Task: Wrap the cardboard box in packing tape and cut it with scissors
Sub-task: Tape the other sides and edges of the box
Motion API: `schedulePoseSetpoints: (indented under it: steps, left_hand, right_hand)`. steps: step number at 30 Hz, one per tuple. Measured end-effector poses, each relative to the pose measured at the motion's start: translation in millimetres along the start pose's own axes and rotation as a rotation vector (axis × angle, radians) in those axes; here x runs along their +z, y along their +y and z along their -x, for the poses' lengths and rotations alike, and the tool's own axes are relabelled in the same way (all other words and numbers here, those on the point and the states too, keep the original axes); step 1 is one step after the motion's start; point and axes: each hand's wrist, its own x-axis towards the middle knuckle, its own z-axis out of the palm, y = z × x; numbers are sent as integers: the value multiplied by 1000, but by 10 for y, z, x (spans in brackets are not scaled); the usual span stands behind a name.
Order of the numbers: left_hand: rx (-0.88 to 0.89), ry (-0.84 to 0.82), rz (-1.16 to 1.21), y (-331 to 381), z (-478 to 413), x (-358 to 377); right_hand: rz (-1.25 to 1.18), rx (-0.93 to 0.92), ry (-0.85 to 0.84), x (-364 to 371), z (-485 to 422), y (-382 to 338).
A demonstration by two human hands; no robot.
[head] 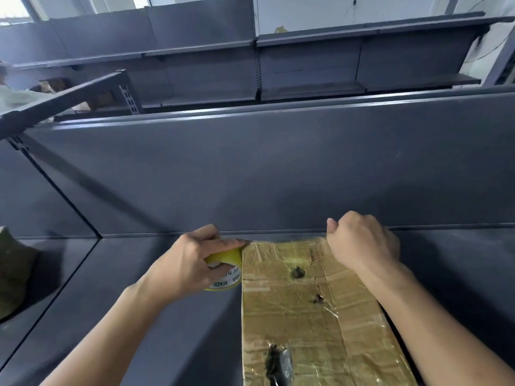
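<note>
With our left hand (186, 264) we are clamping fingers round the tape roll (224, 257) at the far left corner of the cardboard box (306, 316), our right hand (361, 243) curling at its far right corner, grasp hidden.

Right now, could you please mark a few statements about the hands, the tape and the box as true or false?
1. The left hand grips the tape roll. True.
2. The tape roll is blue. False: it is yellow.
3. The box lies on a dark grey shelf. True.
4. The right hand is at the box's near end. False: it is at the far right corner.
5. Shiny tape already covers the box's top. True.
</note>
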Motion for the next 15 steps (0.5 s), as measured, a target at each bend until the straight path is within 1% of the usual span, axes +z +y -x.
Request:
schedulePoseSetpoints:
  steps: [2, 6, 8, 12, 13, 15]
  left_hand:
    - [15, 13, -3, 15, 48, 27]
    - [27, -71, 43, 55, 105, 7]
    - [39, -47, 62, 77, 95, 12]
    - [38, 18, 90, 102, 93, 57]
    - [37, 32, 93, 105, 101, 69]
    - [40, 51, 86, 109, 114, 82]
  right_hand:
    - [113, -66, 40, -18, 22, -49]
    - [301, -256, 93, 16, 68, -199]
    - [309, -299, 56, 28, 51, -279]
    - [180, -289, -101, 37, -25, -290]
    - [179, -302, -109, 57, -4, -301]
    - [313, -323, -134, 122, 51, -362]
